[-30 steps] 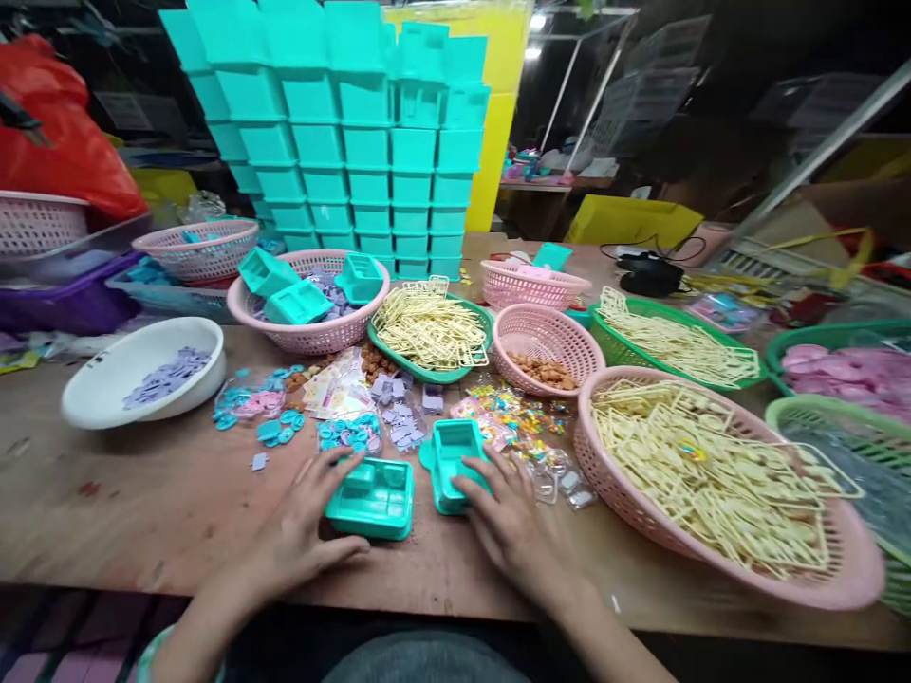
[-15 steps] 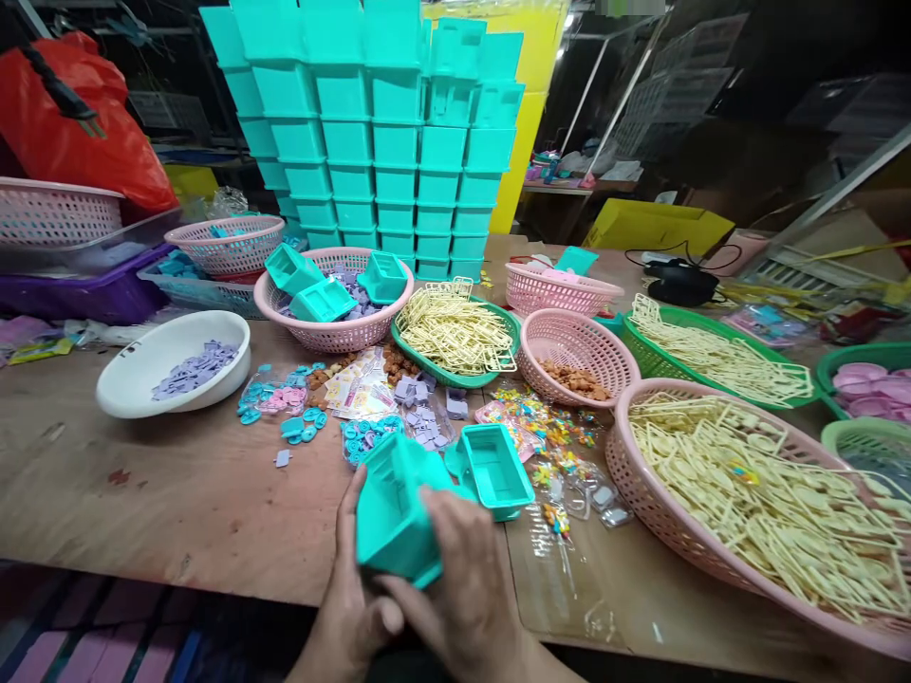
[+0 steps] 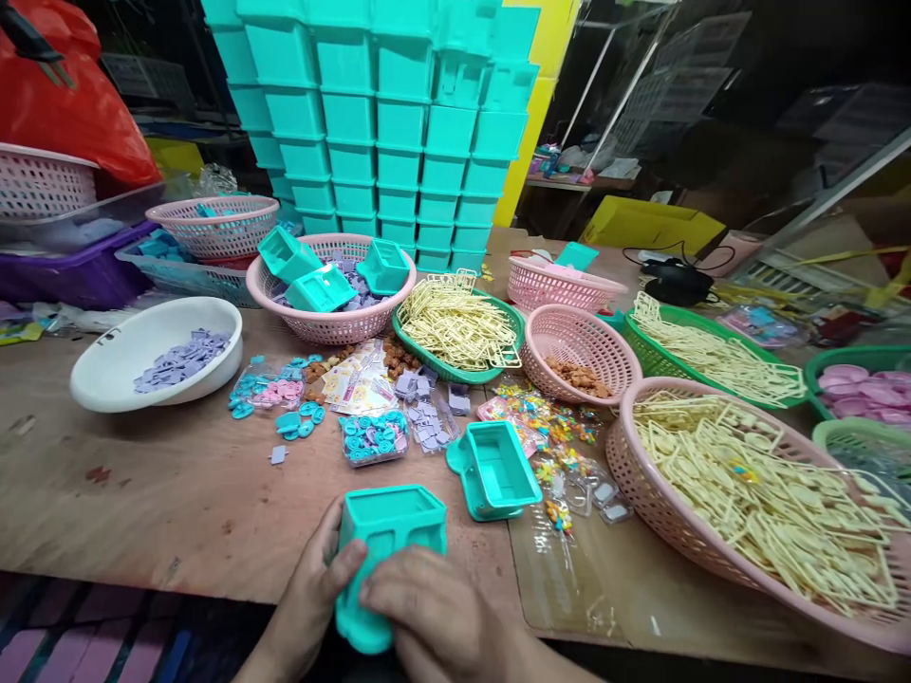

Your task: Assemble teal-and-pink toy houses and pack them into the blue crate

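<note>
Between my two hands is a teal plastic box, its open top tipped up at the table's front edge. My left hand is closed round its left side, thumb pressed on the near wall. My right hand grips the right and near side, fingers bent over the wall. Just beyond, a second teal box with a rounded end rests on the table. Left of that box is a clear tray of small teal and pink pieces, with purple pieces near it.
Stacked teal boxes rise at the back. A white bowl holds purple pieces. A pink basket and a green basket carry cream plastic frames. Colourful small pieces lie beside an orange-brown-filled pink basket.
The box in my hands has turned, its rounded end now toward me, and come lower and nearer. Both hands have shifted their grip around it. The view has shifted slightly.
</note>
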`<action>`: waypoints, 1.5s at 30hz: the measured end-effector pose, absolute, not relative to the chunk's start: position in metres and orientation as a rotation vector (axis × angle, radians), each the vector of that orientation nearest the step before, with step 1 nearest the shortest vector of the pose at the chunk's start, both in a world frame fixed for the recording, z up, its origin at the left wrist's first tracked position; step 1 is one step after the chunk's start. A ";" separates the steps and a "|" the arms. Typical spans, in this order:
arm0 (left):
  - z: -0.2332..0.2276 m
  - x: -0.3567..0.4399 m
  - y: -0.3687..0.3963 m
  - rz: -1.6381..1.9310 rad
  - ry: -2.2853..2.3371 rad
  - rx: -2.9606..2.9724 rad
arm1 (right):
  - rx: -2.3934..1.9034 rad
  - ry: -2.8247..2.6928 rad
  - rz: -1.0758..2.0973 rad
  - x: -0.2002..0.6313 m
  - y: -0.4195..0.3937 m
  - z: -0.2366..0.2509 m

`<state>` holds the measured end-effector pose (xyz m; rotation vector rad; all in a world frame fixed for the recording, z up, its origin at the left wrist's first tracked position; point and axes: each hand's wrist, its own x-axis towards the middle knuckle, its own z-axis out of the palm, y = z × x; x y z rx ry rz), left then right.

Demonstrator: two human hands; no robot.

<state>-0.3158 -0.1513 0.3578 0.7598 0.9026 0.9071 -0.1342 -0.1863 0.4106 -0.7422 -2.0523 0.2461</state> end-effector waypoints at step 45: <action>0.377 -0.271 -0.137 1.076 0.941 0.821 | -1.479 -1.528 0.506 -0.129 -0.174 0.425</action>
